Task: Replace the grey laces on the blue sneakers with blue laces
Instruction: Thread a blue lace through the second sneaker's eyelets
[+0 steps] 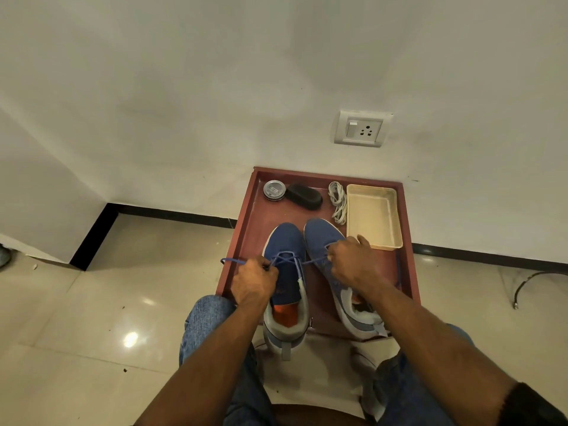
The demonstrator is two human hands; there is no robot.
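Forearms converge at lower centre; left hand [254, 280] and right hand [353, 262] each pinch the blue lace [285, 256] on the left sneaker [284, 256]. Uneven pulling risks mismatched ends.

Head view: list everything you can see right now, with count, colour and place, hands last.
sneakers: two, blue with white soles, side by side on the tray, toes toward the wall
blue lace: one, threaded through the left sneaker, an end running to each hand
grey laces: one loose bundle, on the tray left of the basket
basket: one, cream, far right corner of the tray
tin: one, round, silver lid, far left corner of the tray
black oval object: one, right of the tin
tray: one, reddish-brown, on the floor against the wall
wall socket: one, white, above the tray
left hand: grips one lace end
right hand: grips the other end
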